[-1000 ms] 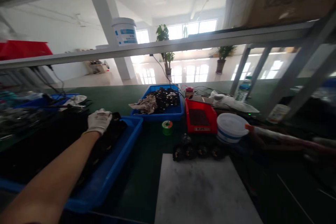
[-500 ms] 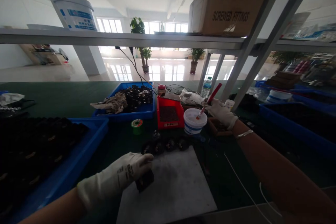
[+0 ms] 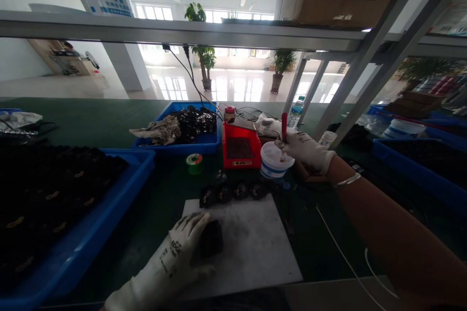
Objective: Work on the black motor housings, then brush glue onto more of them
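On the white board [image 3: 251, 248] lies a black square part [image 3: 212, 238]. My left hand [image 3: 184, 250], in a white glove, rests beside it with fingers stretched along its left side and thumb spread apart; the fingertips seem to touch it. Several round dark parts [image 3: 240, 190] stand in a row along the board's back edge. My right hand [image 3: 302, 148], also gloved, is closed on a brush-like stick with a red handle [image 3: 284, 126]. Its lower end dips into a white tub [image 3: 274, 167]; the tip is hard to make out.
A red bin [image 3: 241, 158] of small dark pieces stands left of the tub. Blue trays with dark parts stand at the left [image 3: 120, 189] and back [image 3: 175, 148]. A green spool [image 3: 194, 164] sits nearby. A metal shelf [image 3: 219, 34] crosses above, its posts at right.
The black part, tilted in my left hand before, now lies flat on the board and the fingers have spread. My right hand has swung the stick more upright in the tub. The view has tipped down.
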Available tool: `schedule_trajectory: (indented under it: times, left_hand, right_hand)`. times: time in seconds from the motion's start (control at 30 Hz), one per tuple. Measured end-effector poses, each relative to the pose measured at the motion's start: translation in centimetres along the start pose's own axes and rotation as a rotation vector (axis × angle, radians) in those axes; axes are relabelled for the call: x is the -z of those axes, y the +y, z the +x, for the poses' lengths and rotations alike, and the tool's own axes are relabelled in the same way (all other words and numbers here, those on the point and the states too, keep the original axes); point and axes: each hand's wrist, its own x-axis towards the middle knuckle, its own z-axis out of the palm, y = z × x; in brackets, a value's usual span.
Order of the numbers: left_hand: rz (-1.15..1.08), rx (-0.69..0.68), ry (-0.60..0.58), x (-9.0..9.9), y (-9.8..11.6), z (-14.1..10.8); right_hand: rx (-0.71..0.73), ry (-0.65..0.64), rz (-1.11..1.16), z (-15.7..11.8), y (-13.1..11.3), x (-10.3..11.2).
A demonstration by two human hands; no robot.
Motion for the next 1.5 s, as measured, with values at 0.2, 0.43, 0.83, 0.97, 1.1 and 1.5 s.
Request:
schedule_trajectory:
  times: [0.2,0.43,0.83,0.97,1.1,1.5]
  left_hand:
    - [-0.041,0.043,0.134,-2.0,-0.3,-1.0]
    - [-0.115,0.103,0.148,-2.2,0.6,-0.6]
    - [-0.395,0.162,0.468,-0.6,2.8,0.6]
    - [-0.392,0.143,0.506,-1.0,3.7,1.0]
    - [-0.374,0.127,0.563,-1.4,4.5,1.2]
    - [-0.321,0.069,0.656,-1.4,4.9,1.2]
  right_hand:
    - [-0.176,0.082,0.049,0.1,0.3,1.0]
    - [-0.294,0.159,0.284,-0.9,-0.2,0.5]
    - [-0.345,0.585,1.1,-10.6,-4.1,0.8]
    - [-0.308,0.488,1.287,-15.3,-8.1,-2.7]
    - [-0.336,0.502,1.414,-18.3,-11.1,-5.6]
    - [-0.077,0.671,1.188,-20.2,-14.3,-8.3]
